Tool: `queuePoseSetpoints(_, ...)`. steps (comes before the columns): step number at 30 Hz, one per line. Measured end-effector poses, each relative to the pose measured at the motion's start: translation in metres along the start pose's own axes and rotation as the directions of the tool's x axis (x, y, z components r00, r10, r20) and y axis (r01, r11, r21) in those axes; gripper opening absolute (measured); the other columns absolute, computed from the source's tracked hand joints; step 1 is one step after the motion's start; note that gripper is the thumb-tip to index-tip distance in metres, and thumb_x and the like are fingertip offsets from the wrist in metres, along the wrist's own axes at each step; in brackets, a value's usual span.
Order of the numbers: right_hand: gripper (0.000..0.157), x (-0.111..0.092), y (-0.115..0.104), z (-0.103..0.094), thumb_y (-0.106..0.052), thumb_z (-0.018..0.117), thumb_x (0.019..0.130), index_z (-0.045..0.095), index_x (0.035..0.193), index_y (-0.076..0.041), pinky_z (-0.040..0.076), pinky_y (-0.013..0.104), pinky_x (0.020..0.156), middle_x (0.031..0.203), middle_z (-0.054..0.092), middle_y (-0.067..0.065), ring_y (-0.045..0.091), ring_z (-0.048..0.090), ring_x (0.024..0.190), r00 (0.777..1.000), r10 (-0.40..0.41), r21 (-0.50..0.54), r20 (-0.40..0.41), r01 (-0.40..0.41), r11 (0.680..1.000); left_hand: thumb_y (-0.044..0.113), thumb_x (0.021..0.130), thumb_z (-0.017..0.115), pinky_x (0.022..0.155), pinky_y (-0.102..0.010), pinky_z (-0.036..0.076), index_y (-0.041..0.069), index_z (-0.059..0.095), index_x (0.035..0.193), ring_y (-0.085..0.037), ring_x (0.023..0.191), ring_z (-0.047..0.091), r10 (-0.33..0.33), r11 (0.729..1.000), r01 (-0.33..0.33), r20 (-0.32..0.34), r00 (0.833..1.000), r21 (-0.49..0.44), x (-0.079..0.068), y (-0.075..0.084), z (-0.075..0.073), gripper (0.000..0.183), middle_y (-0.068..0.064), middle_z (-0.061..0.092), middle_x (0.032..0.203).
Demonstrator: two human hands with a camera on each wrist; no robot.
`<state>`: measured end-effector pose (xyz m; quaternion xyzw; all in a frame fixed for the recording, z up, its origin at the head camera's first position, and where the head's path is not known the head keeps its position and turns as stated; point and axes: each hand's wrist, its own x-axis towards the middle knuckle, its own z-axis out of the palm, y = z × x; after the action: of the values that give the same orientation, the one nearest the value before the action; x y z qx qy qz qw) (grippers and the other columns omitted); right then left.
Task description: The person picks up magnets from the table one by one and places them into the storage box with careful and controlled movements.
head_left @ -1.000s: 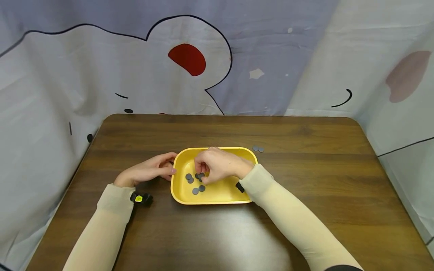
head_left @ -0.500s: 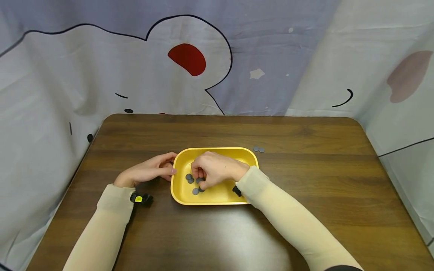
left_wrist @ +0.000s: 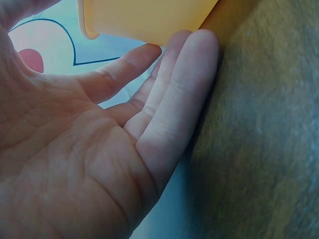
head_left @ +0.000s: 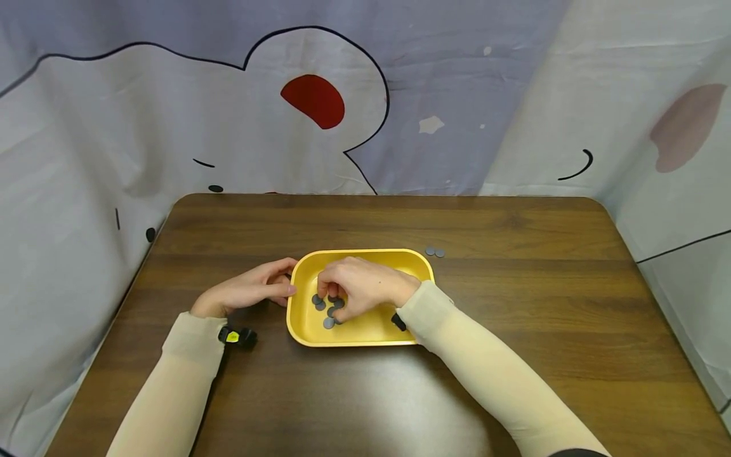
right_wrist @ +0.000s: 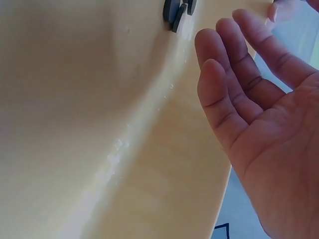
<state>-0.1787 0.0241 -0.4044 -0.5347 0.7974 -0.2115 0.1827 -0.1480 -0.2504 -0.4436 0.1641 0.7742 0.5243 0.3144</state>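
Note:
My right hand [head_left: 362, 284] reaches into a yellow tray [head_left: 377, 327], its fingers bent downward over several small dark grey discs [head_left: 329, 323] at the tray's left end. Thumb and index finger stand apart, with discs showing between them; the thumb tip is right at the lower discs. In the right wrist view a few discs [right_wrist: 172, 12] lie beyond the loosely bent fingers [right_wrist: 213, 84], and the thumb is hidden. At the tray's left end, my left hand [head_left: 251, 285] rests with fairly straight fingers [left_wrist: 194, 64] against the outer wall, thumb at the rim.
Two more grey discs [head_left: 435, 252] lie side by side on the wooden table [head_left: 542, 304], just past the tray's far right corner. A patterned cloth [head_left: 445, 82] hangs behind the table's far edge. Both wrists carry small black devices [head_left: 238, 336].
Over the last second my right hand has shifted slightly left and nearer to me, and some discs under its fingers have moved a little. My left hand has stayed at the tray.

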Motion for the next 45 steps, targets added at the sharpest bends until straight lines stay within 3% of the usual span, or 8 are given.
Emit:
queuePoseSetpoints(8,0.032,-0.007,-0.004,-0.004,-0.022,0.084,0.081,0.071,0.106,-0.008,0.050,0.020,0.079,0.098,0.069,0.006,0.017,0.064,0.089,0.999,-0.024,0.006,-0.027,0.024,1.000,0.026,0.103,0.060,0.093,-0.035,0.062,0.001,0.039,0.149,-0.025,0.107,0.068,-0.009,1.000,0.009,-0.005,1.000,-0.003,-0.001,0.000,0.001,0.055,-0.021,0.060,0.128)
queuePoseSetpoints(16,0.031,-0.031,-0.003,-0.026,-0.020,0.080,0.081,0.070,0.108,-0.011,0.055,0.028,0.083,0.100,0.067,0.002,0.014,0.063,0.091,0.992,-0.028,0.001,-0.127,0.029,1.000,0.028,0.103,0.061,0.093,-0.034,0.062,0.001,0.038,0.150,-0.025,0.107,0.068,-0.036,0.999,0.036,-0.014,0.999,0.003,-0.002,0.000,0.001,0.058,-0.021,0.059,0.129)
queuePoseSetpoints(26,0.029,-0.069,0.006,-0.061,-0.021,0.084,0.082,0.071,0.108,-0.017,0.055,0.029,0.072,0.097,0.067,-0.004,0.010,0.062,0.086,0.950,0.011,0.070,-0.311,0.012,0.998,0.027,0.104,0.060,0.093,-0.035,0.061,0.002,0.040,0.149,-0.026,0.107,0.068,-0.033,0.999,0.033,-0.025,0.999,0.011,-0.004,-0.003,0.000,0.055,-0.022,0.060,0.129)
queuePoseSetpoints(35,0.028,-0.111,0.035,-0.072,-0.017,0.084,0.083,0.071,0.108,-0.015,0.056,0.033,0.071,0.096,0.068,0.004,0.016,0.064,0.085,0.924,0.120,0.126,-0.364,-0.078,0.989,0.028,0.104,0.060,0.094,-0.036,0.061,0.002,0.040,0.150,-0.026,0.107,0.068,-0.032,0.999,0.032,-0.024,0.999,0.021,-0.001,-0.002,0.000,0.057,-0.021,0.061,0.128)
queuePoseSetpoints(40,0.027,-0.134,0.061,-0.071,-0.016,0.083,0.084,0.070,0.108,-0.015,0.056,0.037,0.070,0.095,0.068,0.007,0.024,0.065,0.083,0.896,0.217,0.151,-0.388,-0.170,0.974,0.028,0.104,0.060,0.094,-0.035,0.061,0.002,0.040,0.150,-0.026,0.107,0.068,-0.027,0.999,0.027,-0.017,0.999,0.018,-0.001,0.000,0.000,0.057,-0.021,0.060,0.129)
queuePoseSetpoints(45,0.029,-0.149,0.084,-0.067,-0.013,0.083,0.083,0.070,0.109,-0.011,0.056,0.035,0.071,0.095,0.069,0.010,0.021,0.064,0.083,0.867,0.302,0.171,-0.396,-0.253,0.952,0.027,0.103,0.060,0.094,-0.034,0.061,0.002,0.041,0.149,-0.026,0.106,0.067,-0.023,0.999,0.023,-0.019,1.000,0.022,-0.001,0.002,0.001,0.055,-0.021,0.060,0.128)
